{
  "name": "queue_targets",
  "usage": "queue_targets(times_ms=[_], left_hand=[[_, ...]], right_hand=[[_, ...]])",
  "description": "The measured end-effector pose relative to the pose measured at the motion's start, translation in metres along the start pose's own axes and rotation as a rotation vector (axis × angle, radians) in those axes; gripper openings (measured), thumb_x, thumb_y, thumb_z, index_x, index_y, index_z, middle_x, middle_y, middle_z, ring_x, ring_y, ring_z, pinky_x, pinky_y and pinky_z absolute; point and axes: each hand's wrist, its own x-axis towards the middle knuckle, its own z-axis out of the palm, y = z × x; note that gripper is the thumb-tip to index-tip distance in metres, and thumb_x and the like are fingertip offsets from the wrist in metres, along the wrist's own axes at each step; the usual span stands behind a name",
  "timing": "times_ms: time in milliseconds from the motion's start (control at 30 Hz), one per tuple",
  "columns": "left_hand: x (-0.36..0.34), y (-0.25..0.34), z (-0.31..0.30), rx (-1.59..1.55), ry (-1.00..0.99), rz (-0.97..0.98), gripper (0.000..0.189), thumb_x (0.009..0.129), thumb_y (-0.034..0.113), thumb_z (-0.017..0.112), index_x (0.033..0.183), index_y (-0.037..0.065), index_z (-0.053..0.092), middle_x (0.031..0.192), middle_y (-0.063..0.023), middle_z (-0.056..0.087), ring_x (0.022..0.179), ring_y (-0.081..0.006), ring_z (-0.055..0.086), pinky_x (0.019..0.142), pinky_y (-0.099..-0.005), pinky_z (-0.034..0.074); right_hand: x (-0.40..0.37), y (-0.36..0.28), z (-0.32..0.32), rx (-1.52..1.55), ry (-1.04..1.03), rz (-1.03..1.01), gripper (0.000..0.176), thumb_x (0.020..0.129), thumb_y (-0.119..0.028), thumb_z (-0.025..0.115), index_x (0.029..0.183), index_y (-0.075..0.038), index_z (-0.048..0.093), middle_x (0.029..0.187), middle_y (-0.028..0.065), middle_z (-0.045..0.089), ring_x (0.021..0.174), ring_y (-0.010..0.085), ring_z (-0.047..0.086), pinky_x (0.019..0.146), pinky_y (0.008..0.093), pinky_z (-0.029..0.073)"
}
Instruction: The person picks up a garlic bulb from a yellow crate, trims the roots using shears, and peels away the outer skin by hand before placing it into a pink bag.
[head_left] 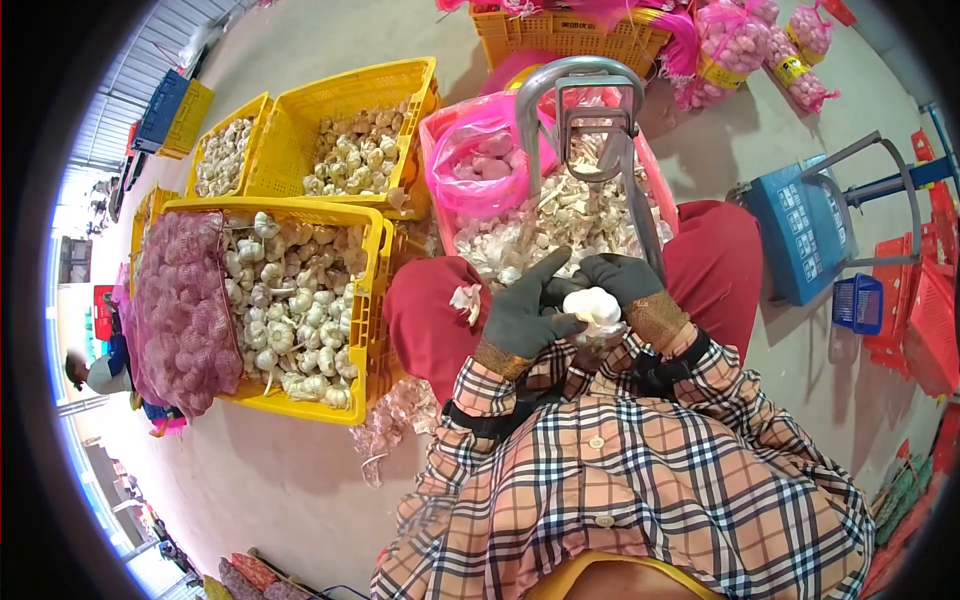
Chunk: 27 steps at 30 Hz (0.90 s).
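Between my gloved hands is a white garlic bulb, held above my lap. My left hand has its thumb tip against the bulb's near side, its fingers reaching toward my other hand. Curled around the far and right side of the bulb is my right hand; some of its fingers are hidden. Loose papery skin hangs beneath the bulb. Just beyond my hands stands a pink tub full of garlic skins, with a pink bag of garlic inside it. A grey metal frame rises over the tub.
To my left, a yellow crate holds loose garlic bulbs and a purple mesh sack. More yellow crates sit behind it. Fallen skins lie on the floor. At right are a blue scale and a blue basket.
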Motion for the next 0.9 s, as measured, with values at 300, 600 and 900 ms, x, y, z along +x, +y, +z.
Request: queue_targets(times_ms=[300, 600, 900], left_hand=[[-0.004, 0.028, -0.001, 0.458, -0.145, -0.035, 0.090, 0.064, 0.008, 0.074, 0.137, 0.005, 0.022, 0.094, -0.0058, 0.059, 0.080, -0.0104, 0.053, 0.071, -0.0235, 0.044], [0.053, 0.026, -0.064, -0.667, 0.254, 0.078, 0.034, 0.079, 0.014, 0.060, 0.108, -0.001, 0.054, 0.094, -0.0067, 0.060, 0.084, -0.0132, 0.057, 0.068, -0.0216, 0.047], [0.093, 0.016, -0.113, 0.088, 0.765, 0.423, 0.020, 0.082, 0.017, 0.049, 0.088, 0.006, 0.063, 0.078, -0.0123, 0.064, 0.072, -0.0214, 0.062, 0.063, -0.0306, 0.048]], right_hand=[[-0.016, -0.040, -0.020, -0.078, -0.301, 0.177, 0.019, 0.082, -0.022, 0.062, 0.081, -0.003, 0.059, 0.069, -0.0009, 0.055, 0.060, 0.0043, 0.048, 0.051, 0.0197, 0.038], [-0.027, -0.023, 0.005, -0.196, 0.125, 0.261, 0.015, 0.083, -0.014, 0.058, 0.079, 0.000, 0.057, 0.059, 0.0011, 0.051, 0.050, 0.0069, 0.047, 0.046, 0.0225, 0.039], [-0.043, -0.004, -0.045, 0.107, 0.364, -0.324, 0.026, 0.083, -0.007, 0.056, 0.108, 0.001, 0.054, 0.093, 0.0069, 0.056, 0.079, 0.0139, 0.052, 0.070, 0.0253, 0.042]])
